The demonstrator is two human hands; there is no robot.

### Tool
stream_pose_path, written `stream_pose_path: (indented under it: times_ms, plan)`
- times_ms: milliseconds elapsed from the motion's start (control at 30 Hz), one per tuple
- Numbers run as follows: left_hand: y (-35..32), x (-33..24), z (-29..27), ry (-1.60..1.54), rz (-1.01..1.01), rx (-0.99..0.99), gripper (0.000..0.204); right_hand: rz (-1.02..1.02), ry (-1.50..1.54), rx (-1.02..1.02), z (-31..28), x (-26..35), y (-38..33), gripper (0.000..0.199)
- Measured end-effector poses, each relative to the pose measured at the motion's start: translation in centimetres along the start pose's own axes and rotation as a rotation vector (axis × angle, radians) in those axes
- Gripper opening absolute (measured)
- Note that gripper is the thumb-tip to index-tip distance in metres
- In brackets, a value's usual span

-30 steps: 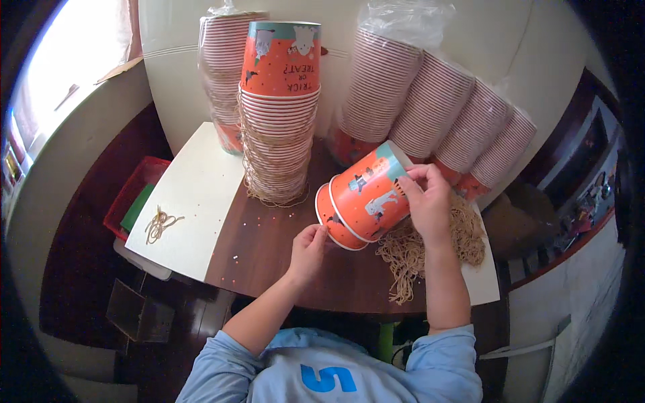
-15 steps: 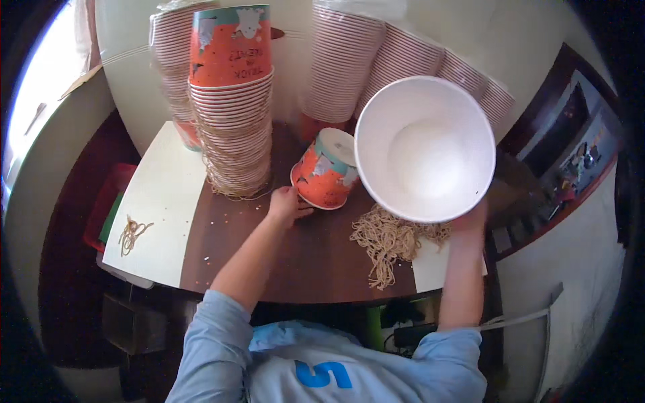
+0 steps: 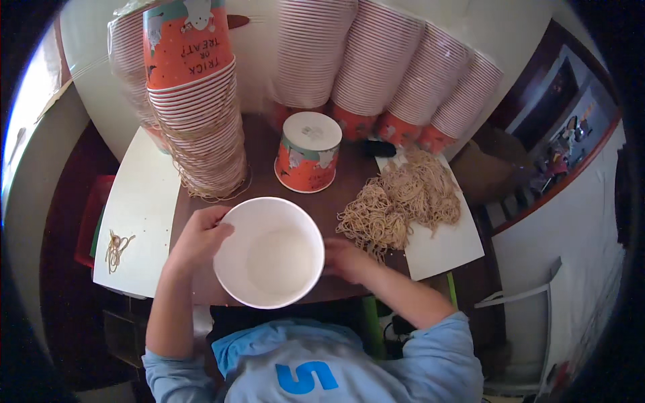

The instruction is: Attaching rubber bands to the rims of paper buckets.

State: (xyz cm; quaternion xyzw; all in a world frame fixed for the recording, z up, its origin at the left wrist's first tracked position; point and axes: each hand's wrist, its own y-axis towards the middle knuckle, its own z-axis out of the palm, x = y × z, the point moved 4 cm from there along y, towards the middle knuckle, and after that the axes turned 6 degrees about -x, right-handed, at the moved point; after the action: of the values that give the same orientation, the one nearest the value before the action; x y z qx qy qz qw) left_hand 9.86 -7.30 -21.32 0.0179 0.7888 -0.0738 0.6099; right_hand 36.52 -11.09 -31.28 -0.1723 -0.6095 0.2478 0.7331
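Lowered since a moment ago, the white-lined cup is now sitting low over the table edge, mouth up. Left hand is curling around its rim; right hand is pressing its side, fingers partly hidden. Next probably comes a reach toward the elastic bands, needing one hand freed.

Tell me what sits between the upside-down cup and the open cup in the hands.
Nothing: in the head view only bare brown table lies between the upside-down cup and the open cup.
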Motion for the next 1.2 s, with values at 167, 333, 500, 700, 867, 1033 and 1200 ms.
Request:
stream_pose_path:
  times_ms: [167,333,500,700,867,1033,1200]
  plan:
    - [-0.4,0.8,-1.4,0.004,0.052,-0.032,0.032,-0.860,-1.185,-0.416,-4.1,11.2,0.3,0.012]
    - [-0.9,1.0,-0.7,-0.083,-0.026,-0.045,0.032,-1.050,-1.637,-0.464,-6.6,14.0,2.3,0.013]
    - [-2.2,0.7,-0.6,-0.085,0.138,-0.146,0.035,-0.870,-1.688,-0.275,-7.6,13.9,5.3,0.009]
    - [-3.6,0.6,-2.1,-0.074,0.124,-0.178,0.025,-0.823,-0.589,-0.232,-7.1,24.1,-1.3,0.014]
    - [-4.5,-1.8,-2.6,-0.088,0.297,-0.299,0.019,-0.830,-0.284,-0.074,-2.4,29.5,-8.3,0.013]
    - [-5.2,-6.3,-1.3,-0.241,0.485,-0.257,0.013,-0.816,-0.354,0.171,3.2,27.4,-11.6,0.013]
    - [-4.8,-9.3,1.9,-0.217,0.530,0.000,0.030,-0.788,-0.559,0.154,6.7,23.1,-11.2,0.012]
